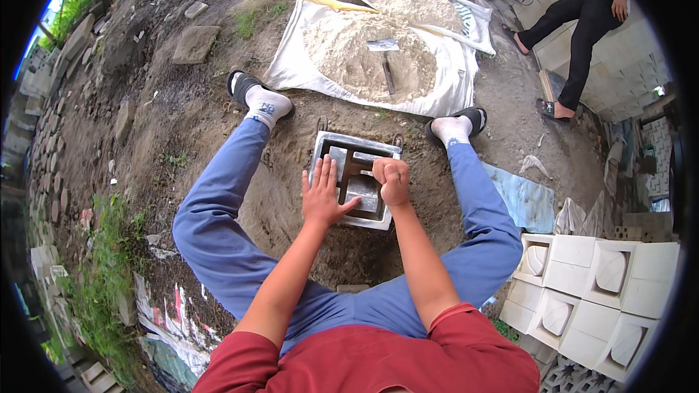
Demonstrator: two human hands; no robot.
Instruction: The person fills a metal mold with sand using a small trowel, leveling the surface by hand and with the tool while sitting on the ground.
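Metal block mould (362,188) sits on dirt (280,189), its gaps seemingly unfilled, so work looks early; apparently finished white blocks (571,276) stand to its right. Left hand (321,198) lies flat on it; right hand (393,180) is clenched at its right side, whether holding anything I cannot tell.

Soft, even daylight washes over the brown soil (282,182), leaving faint, blurry-edged shadows and a muted sheen on the metal box (362,188), while pale blocks (571,276) show bright at lower right; fisheye distortion bends straight edges inside a black surround, crisp at center, softer toward the rim
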